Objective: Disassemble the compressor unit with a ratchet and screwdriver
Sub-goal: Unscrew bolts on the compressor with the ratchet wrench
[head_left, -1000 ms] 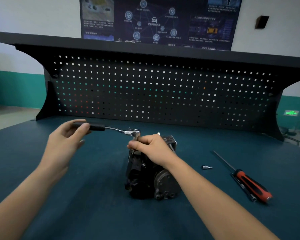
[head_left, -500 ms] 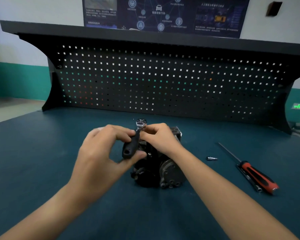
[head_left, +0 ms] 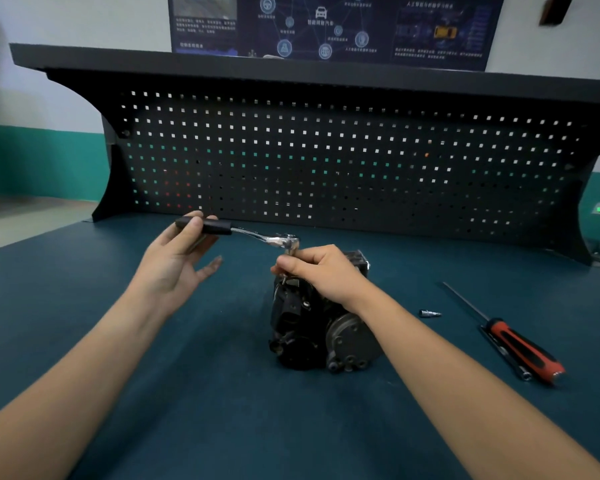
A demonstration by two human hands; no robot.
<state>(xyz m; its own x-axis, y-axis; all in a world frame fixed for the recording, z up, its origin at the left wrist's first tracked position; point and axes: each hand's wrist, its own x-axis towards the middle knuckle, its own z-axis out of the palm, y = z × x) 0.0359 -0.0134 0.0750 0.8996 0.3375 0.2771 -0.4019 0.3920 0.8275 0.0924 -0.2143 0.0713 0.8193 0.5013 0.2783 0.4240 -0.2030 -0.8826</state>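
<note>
1. Left grip [head_left: 177,261]: thumb and fingers pinch the black handle of the ratchet [head_left: 243,233]; the other fingers are loosely spread, palm showing.
2. Ratchet: roughly level above the table [head_left: 194,403], its chrome head over the compressor's top.
3. Right grip [head_left: 323,271]: curled round the ratchet's drive end just below the head, resting on the compressor.
4. Compressor [head_left: 309,334]: dark, mid-table.
5. Small metal bit [head_left: 429,313]: lying to the right, apart.
6. Screwdriver [head_left: 523,353]: red-and-black handle, far right, lying flat.

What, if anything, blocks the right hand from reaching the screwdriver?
Probably nothing: yes, reachable. The screwdriver lies on open bench right of the compressor. The right hand must first release the socket under the ratchet.
</note>
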